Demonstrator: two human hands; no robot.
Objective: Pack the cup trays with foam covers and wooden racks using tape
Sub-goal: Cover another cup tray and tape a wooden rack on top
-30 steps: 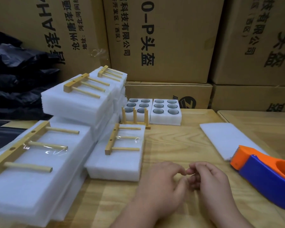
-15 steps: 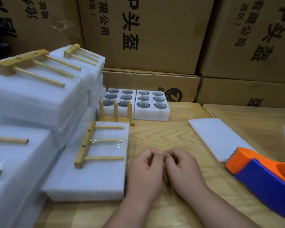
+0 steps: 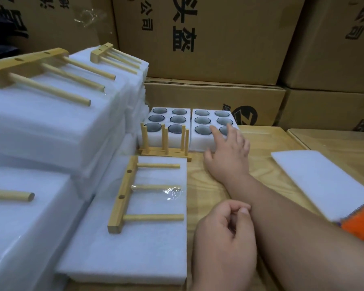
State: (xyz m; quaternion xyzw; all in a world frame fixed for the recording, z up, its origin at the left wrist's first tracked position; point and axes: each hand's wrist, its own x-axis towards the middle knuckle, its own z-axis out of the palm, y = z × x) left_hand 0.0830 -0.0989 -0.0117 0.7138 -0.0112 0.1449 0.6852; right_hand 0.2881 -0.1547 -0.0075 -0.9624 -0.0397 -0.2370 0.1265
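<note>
Two white foam cup trays stand side by side at the back of the wooden table, the left tray [image 3: 156, 139] and the right tray [image 3: 200, 141], each holding several dark glass cups. My right hand [image 3: 227, 152] reaches forward with fingers spread, its fingertips on the right tray's front top edge. My left hand [image 3: 225, 238] rests near the front with fingers loosely curled, holding nothing. A loose wooden rack [image 3: 166, 143] stands upright before the left tray. A packed tray [image 3: 135, 244] with a taped rack [image 3: 132, 192] lies front centre. A foam cover [image 3: 324, 181] lies right, beside the orange-blue tape dispenser [image 3: 359, 221].
Stacks of packed foam trays with taped racks [image 3: 51, 114] fill the left side. Cardboard boxes [image 3: 214, 38] form a wall behind the table. A second wooden surface [image 3: 334, 141] adjoins at the far right.
My hands, together at the front before, have separated: the right hand reached forward to the right cup tray, while the left stayed near. The view moved closer and leftward.
</note>
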